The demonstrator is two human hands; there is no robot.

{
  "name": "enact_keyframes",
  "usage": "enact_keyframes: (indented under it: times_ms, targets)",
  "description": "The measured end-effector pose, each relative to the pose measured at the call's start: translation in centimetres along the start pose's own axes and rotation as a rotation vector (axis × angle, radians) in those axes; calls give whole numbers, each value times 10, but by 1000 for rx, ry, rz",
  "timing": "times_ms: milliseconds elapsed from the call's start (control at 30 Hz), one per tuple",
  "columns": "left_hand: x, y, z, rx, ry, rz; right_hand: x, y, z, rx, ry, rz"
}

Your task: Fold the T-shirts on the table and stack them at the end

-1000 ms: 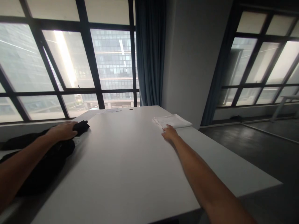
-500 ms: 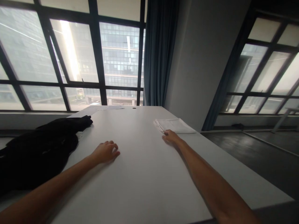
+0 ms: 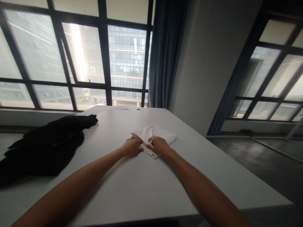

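A folded white cloth (image 3: pixel 158 134) lies near the middle of the white table (image 3: pixel 132 186). My left hand (image 3: pixel 132 146) rests on the cloth's near left edge with fingers curled over it. My right hand (image 3: pixel 158 145) sits beside it on the cloth's near edge, fingers bent onto the fabric. The two hands almost touch each other.
A heap of black clothing (image 3: pixel 44 146) covers the table's left side. Papers (image 3: pixel 106 108) lie at the far edge by the window. A blue curtain (image 3: pixel 163 53) hangs behind. The table's right edge drops to a dark floor (image 3: pixel 255 160).
The white cloth has moved from the far right of the table to the middle with my right hand. My left hand left the black clothing and came over to the cloth.
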State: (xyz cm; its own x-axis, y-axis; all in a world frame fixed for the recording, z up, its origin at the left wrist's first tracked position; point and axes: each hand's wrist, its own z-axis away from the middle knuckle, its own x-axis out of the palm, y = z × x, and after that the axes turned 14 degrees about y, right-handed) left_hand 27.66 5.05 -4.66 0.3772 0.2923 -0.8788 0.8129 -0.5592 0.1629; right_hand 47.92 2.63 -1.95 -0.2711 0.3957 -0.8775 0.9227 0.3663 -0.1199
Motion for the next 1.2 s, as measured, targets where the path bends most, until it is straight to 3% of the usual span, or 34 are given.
enact_keyframes:
  times_ms: [100,233,367,467,633,733,800,967,1067,1200]
  targets:
    - [1,1,-9,-37,17,-48,0,16,-10,94,99,24]
    - [-2,1,-15,-83,53,-85,-19,81,-11,507,423,-31]
    - [0,6,-18,-48,108,-43,-26,148,5,675,369,-55]
    - [-1,14,-23,-34,134,26,-19,154,6,531,319,-231]
    - [-14,37,-35,136,258,376,-11,96,-6,21,157,-417]
    - [-9,46,-38,178,371,566,-13,69,-8,-47,-13,-315]
    - [1,42,-37,87,345,523,-17,66,-9,45,32,-207]
    - [16,17,-30,-25,-1,203,-32,108,-6,459,421,-192]
    - [8,7,-30,-50,0,140,-41,147,7,804,537,-170]
    - [-9,-1,-31,-88,77,126,-46,177,26,989,543,-124]
